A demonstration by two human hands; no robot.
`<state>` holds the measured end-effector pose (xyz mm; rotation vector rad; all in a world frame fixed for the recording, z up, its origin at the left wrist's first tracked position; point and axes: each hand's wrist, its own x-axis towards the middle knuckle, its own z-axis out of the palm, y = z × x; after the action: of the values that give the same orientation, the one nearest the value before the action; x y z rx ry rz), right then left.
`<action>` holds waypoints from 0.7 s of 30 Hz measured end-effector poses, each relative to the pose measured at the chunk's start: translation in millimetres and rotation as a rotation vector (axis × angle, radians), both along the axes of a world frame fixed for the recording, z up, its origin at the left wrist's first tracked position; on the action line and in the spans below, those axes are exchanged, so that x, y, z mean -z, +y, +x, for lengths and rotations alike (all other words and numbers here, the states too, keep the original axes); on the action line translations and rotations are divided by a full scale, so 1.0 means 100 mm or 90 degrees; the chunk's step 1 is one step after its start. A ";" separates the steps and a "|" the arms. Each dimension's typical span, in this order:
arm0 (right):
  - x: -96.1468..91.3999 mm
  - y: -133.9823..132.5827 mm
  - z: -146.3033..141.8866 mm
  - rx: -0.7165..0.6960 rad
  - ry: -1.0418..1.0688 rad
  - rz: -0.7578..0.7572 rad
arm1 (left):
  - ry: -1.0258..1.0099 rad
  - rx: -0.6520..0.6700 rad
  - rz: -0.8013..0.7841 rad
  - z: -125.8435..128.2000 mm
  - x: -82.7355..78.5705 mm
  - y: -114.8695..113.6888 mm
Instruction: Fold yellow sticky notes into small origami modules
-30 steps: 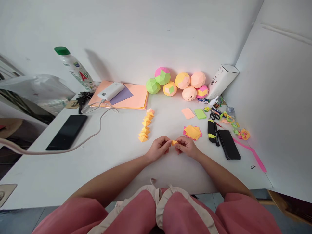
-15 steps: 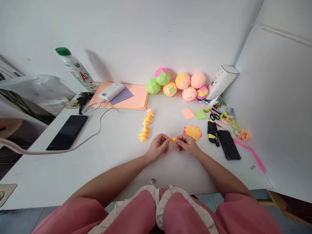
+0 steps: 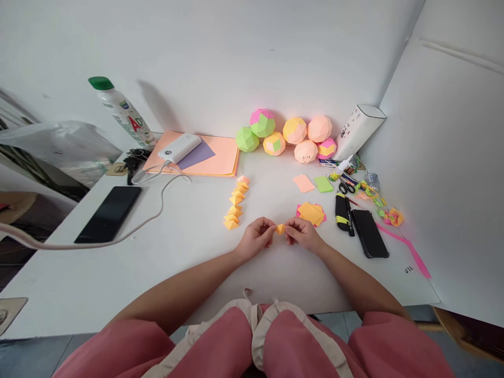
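Observation:
A small folded orange paper piece [image 3: 280, 229] is pinched between my two hands, low over the white table. My left hand [image 3: 256, 239] grips its left end with thumb and fingers, and my right hand [image 3: 304, 234] grips the right end; the fingertips hide both ends. To the left of my left hand runs a row of folded orange paper units [image 3: 235, 203], with a peach one at the far end. Just beyond my right hand lies a stack of orange paper sheets [image 3: 311, 213] with pink ones underneath.
Several faceted paper balls [image 3: 294, 130] sit against the wall. Peach sheets [image 3: 303, 183] and green sheets [image 3: 323, 184] lie nearer. A cutter [image 3: 342, 212], scissors [image 3: 347, 187] and a phone [image 3: 369, 234] are on the right. Leftward are another phone [image 3: 109, 214], a cable [image 3: 161, 205] and a bottle [image 3: 125, 115].
My fingers have come slightly closer together, and the orange paper piece between them looks narrower and more folded. Everything else on the table stays in place.

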<state>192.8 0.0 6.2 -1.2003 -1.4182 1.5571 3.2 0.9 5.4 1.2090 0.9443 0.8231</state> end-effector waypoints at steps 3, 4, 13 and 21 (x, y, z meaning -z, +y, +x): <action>0.00 0.00 0.00 0.000 0.001 -0.002 | 0.007 0.006 0.002 0.00 0.01 0.00; 0.00 0.00 0.00 0.000 0.002 -0.001 | 0.009 0.011 0.005 0.00 0.02 0.00; 0.00 0.00 0.00 0.003 0.010 -0.001 | 0.002 0.008 0.010 -0.01 0.10 0.01; 0.01 0.00 0.01 0.011 0.013 -0.001 | 0.005 -0.014 -0.007 0.00 0.08 0.01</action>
<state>193.6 0.2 5.0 -1.1907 -1.3912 1.5545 3.1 1.5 -2.5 1.1949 0.9688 0.8302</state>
